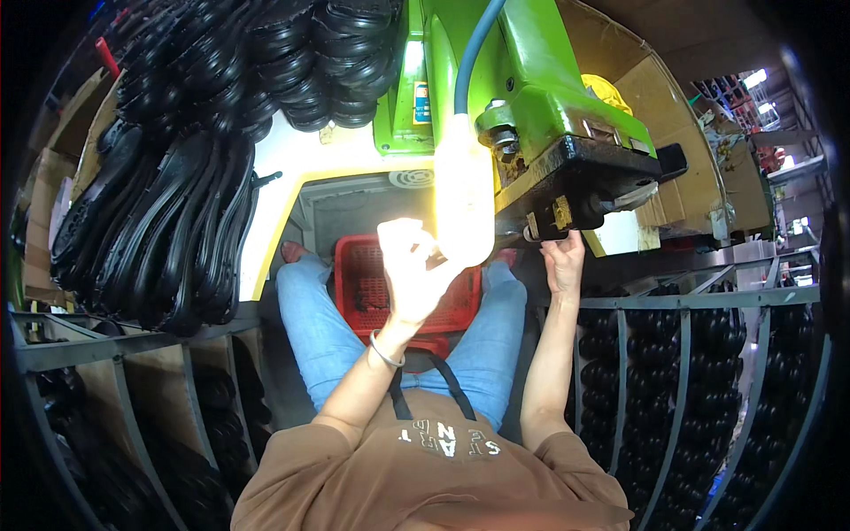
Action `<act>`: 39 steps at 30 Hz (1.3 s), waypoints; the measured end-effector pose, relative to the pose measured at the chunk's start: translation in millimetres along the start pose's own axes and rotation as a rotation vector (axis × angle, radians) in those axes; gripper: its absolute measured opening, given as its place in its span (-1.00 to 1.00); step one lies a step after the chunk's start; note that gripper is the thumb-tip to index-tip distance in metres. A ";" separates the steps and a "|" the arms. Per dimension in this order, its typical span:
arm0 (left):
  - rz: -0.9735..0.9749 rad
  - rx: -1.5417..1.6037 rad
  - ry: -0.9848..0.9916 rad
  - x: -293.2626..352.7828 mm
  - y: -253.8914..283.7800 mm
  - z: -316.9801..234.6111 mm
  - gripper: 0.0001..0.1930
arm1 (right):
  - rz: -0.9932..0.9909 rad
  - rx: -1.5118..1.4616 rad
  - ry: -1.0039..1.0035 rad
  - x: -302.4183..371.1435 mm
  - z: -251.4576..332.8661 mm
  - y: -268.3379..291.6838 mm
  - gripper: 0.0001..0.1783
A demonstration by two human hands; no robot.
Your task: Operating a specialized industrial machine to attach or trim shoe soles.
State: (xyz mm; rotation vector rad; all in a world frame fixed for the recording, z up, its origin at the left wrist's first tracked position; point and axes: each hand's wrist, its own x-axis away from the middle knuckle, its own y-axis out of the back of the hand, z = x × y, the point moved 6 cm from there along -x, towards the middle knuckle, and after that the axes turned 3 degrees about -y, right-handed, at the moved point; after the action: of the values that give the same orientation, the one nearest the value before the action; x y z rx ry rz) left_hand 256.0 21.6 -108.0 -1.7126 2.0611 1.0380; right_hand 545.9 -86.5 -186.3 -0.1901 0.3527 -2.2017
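Note:
My left hand (413, 273) is raised beside a glowing work lamp (465, 190), its fingers curled toward the thumb. The glare washes out the fingertips, so I cannot make out what they hold, if anything. Up against the underside of a green machine's black lower housing (567, 190) is my right hand (563, 262), fingers bent and pressed together. Whatever its fingertips grip is hidden by the housing. The green machine (540, 75) stands in front of me, a blue-grey cable (474, 53) running down to the lamp.
Black shoe soles (159, 221) are piled at the left on a white table with a yellow edge (274, 226). A red plastic basket (354, 292) sits between my legs. Metal racks of black soles (655, 380) flank me. A cardboard box (699, 186) stands behind the machine.

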 end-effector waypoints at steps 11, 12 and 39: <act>0.225 0.389 0.170 -13.4 27.2 17.4 -0.59 | -0.046 0.430 0.250 28.4 93.2 -70.0 -0.34; 0.223 0.386 0.171 -10.8 31.0 24.5 -0.59 | -0.043 0.428 0.229 30.9 92.9 -74.3 -0.34; 0.480 0.402 0.441 91.8 47.9 127.1 -0.62 | 0.056 0.936 0.614 73.7 75.7 -188.9 -0.46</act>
State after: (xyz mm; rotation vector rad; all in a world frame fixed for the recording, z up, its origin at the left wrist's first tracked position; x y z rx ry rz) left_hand 157.2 40.2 -237.5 -1.3553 2.8115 0.3038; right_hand 378.9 -49.7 -53.7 0.9944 -0.3660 -2.0961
